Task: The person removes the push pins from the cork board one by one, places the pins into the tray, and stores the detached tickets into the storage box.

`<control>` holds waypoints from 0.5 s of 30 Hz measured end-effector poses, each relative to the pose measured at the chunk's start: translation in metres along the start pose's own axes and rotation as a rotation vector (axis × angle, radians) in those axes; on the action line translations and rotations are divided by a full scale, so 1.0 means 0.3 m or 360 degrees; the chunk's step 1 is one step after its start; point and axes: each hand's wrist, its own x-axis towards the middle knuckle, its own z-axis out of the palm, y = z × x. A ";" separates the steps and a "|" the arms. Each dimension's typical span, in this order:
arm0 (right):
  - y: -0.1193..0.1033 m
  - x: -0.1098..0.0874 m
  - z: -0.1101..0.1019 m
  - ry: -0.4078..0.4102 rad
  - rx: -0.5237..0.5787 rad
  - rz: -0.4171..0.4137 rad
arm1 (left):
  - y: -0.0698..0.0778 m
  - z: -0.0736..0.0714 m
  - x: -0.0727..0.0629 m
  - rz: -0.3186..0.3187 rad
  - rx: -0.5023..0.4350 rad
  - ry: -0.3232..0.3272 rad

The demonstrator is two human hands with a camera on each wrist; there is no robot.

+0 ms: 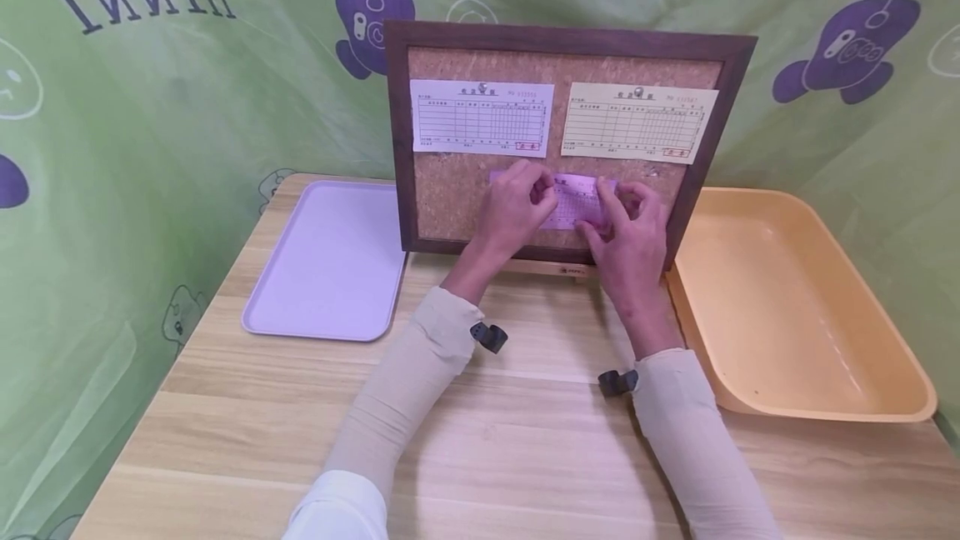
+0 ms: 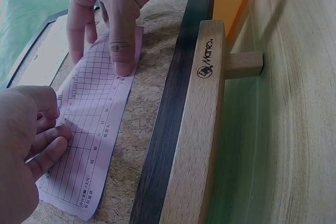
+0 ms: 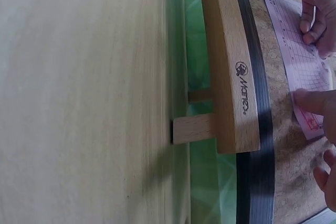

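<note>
1. I see the purple slip (image 1: 576, 203) against the lower part of the corkboard (image 1: 450, 202), below the white slip (image 1: 483, 125) and the yellow slip (image 1: 637, 125).
2. The right hand (image 1: 633, 236) isn't clenched: its thumb presses near the slip's lower edge, its index finger at the upper edge. If that pressure eases early, I'd expect the slip to slide or swing askew.
3. The left hand (image 1: 517, 208) has its fingers curled at the slip; I can't tell whether they pinch anything, such as a pin.
4. The paper bows between the hands, so fixing it like this could leave a crease or tear.
5. The board's dark frame (image 1: 570, 36) stands on a wooden ledge (image 2: 191, 129). A hard push could, I judge, tip or shift it.
</note>
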 end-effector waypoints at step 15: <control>-0.020 -0.004 -0.004 0.0049 0.0141 0.0064 | -0.003 -0.006 -0.005 0.0024 -0.0040 0.0003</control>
